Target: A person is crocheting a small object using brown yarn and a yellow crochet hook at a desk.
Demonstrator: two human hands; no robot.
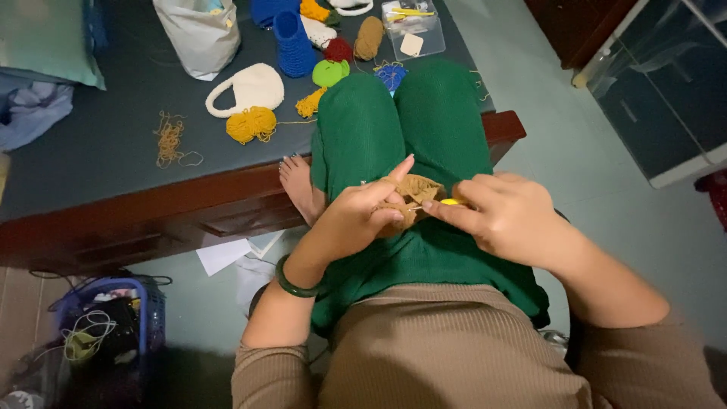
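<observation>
**Kid:** What did you see when you looked down through the camera?

**Me:** I saw two hands over a lap in green pants. The left hand [356, 216] held a small brown crochet piece [413, 193]. Its fingers were curled around the piece, and one finger stuck up straight.

**Kid:** And the other hand?

**Me:** The right hand [503, 216] was pinched shut on a yellow crochet hook [453, 201]. I could only see a small bit of the hook poking out between the fingers.

**Kid:** Which way did the hook go?

**Me:** It lay almost flat, side to side. Its tip pointed left, toward the brown piece. The piece sat just left of the right fingertips, between the two hands. Both hands were touching it or right beside it, but the left hand had the real hold on it. I could not see the very tip of the hook, so I could not tell if it was inside a stitch.

**Kid:** What else was there?

**Me:** Past the knees I saw a low bed with a dark cover [113, 151]. On it lay a white crochet bag [250, 87], a yellow ball of yarn [251, 123], a green ball [329, 73], a blue crochet piece [294, 45] and a clear plastic box [415, 29]. They were all well apart from the hands. A blue basket [113, 318] stood on the floor at the left.
</observation>
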